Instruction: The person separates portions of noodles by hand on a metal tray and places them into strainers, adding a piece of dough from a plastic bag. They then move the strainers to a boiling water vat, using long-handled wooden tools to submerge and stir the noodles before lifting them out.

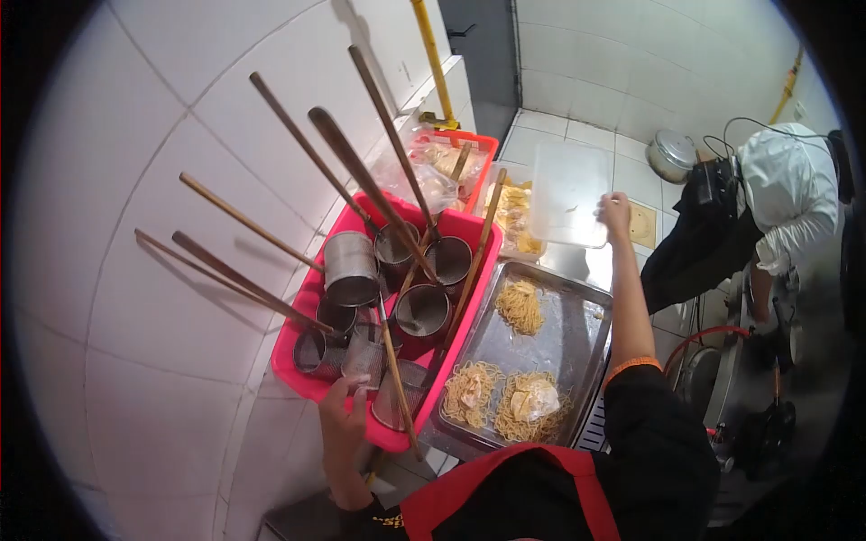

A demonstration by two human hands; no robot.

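My right hand [615, 216] grips the edge of a translucent plastic lid [570, 191], which is tilted up beside a tub of yellowish food [514, 216]. At the near left edge of a pink basin [302, 374], my left hand [343, 410] has its fingers closed at a wire-mesh noodle strainer [363, 353]. Several more noodle strainers with long wooden handles fill the basin, one of them a metal cup [352, 263] lying on top. Just right of the basin, a metal tray [564, 347] bears three heaps of noodles [520, 307], the two nearer ones with pale pieces on top.
A red-orange crate [483, 149] with plastic-bagged food stands behind the basin. To the right, a person in a white top [794, 180] bends over a metal counter with pans. A lidded pot [672, 155] sits on the tiled floor. White tiled wall [153, 252] borders the left.
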